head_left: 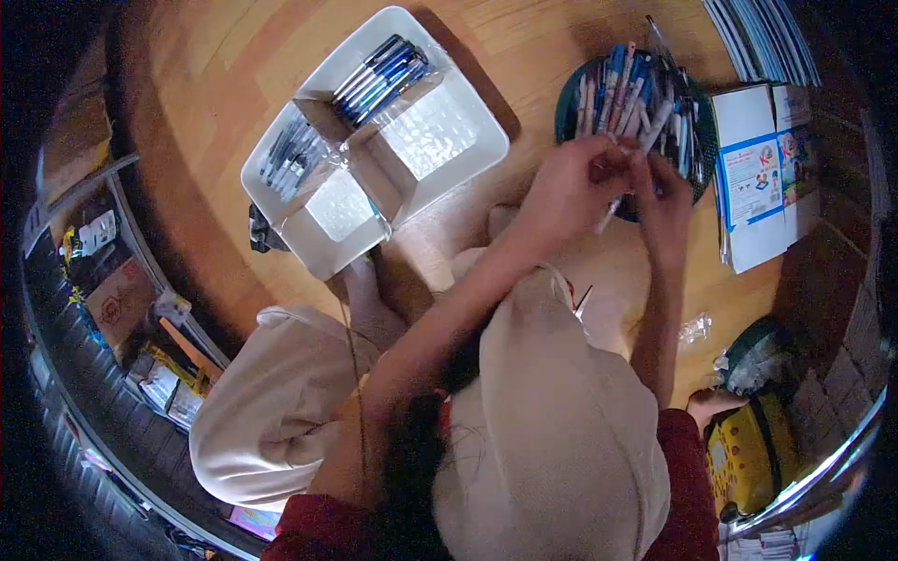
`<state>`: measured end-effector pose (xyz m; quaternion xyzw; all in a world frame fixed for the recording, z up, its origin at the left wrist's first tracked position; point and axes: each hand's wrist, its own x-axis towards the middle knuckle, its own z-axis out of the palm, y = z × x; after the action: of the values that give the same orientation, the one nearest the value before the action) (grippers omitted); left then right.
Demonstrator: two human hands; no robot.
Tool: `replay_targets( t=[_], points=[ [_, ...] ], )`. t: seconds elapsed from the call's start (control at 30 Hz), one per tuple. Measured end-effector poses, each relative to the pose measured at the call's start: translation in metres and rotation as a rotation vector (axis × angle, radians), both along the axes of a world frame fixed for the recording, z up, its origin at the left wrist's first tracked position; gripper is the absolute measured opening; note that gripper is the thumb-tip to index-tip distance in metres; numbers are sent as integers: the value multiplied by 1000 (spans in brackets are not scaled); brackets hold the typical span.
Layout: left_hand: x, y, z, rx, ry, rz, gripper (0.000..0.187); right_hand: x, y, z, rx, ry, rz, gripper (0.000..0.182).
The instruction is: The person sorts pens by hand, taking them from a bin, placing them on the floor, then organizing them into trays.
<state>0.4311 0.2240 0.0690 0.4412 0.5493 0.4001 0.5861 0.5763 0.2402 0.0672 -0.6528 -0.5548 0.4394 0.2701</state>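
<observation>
My left hand (571, 182) and my right hand (666, 201) meet over a dark round tray (568, 107) heaped with several pens (629, 89). Both hands pinch one white pen (629, 178) that slants down to the left between them. A white divided bin (449, 131) lies to the left on the wooden floor. One of its compartments holds dark blue pens (383, 77) and another holds grey pens (290, 154). Its other compartments look bare.
A white booklet with a blue picture (762, 178) lies right of the tray, with stacked striped books (762, 37) above it. A yellow bag (744, 453) and a clear plastic wrapper (695, 329) sit at lower right. Shelves with boxes (112, 299) run along the left.
</observation>
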Motion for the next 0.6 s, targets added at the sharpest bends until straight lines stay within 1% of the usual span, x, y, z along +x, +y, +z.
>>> replay_targets(
  t=[0.03, 0.07, 0.1, 0.13, 0.2, 0.3, 0.33, 0.37, 0.4, 0.43, 0.53, 0.6],
  points=[
    [3, -2, 0, 30, -9, -15, 17, -7, -5, 2, 22, 11, 16, 27],
    [3, -5, 1, 5, -18, -42, 17, -8, -7, 4, 43, 23, 34, 27],
    [-1, -8, 1, -20, -24, -68, 18, -7, -9, 7, -61, -27, -53, 28],
    [-7, -12, 2, -46, -26, -94, 18, -1, -6, 3, 10, -67, -81, 28],
    [-29, -21, 5, 81, 143, 18, 18, 18, 5, -11, 153, -133, -123, 29],
    [-86, -36, 19, 245, 360, 234, 21, 32, 24, -9, 233, -495, -131, 27],
    [-112, -42, 25, 260, 498, 282, 21, 39, 29, -17, 267, -594, -76, 27],
    [-136, -55, 25, 102, 449, 442, 20, 47, 33, -30, 300, -698, -25, 27],
    [-169, -62, 25, 182, 645, 413, 20, 51, 36, -38, 331, -806, 27, 27],
    [-199, -73, 25, 185, 763, 440, 18, 50, 36, -40, 398, -815, 58, 27],
    [-283, -93, 15, 13, 923, 410, 22, 43, 34, -38, 528, -808, 34, 25],
    [-315, -99, 9, -141, 1059, 384, 28, 32, 33, -20, 600, -726, -6, 22]
  ],
)
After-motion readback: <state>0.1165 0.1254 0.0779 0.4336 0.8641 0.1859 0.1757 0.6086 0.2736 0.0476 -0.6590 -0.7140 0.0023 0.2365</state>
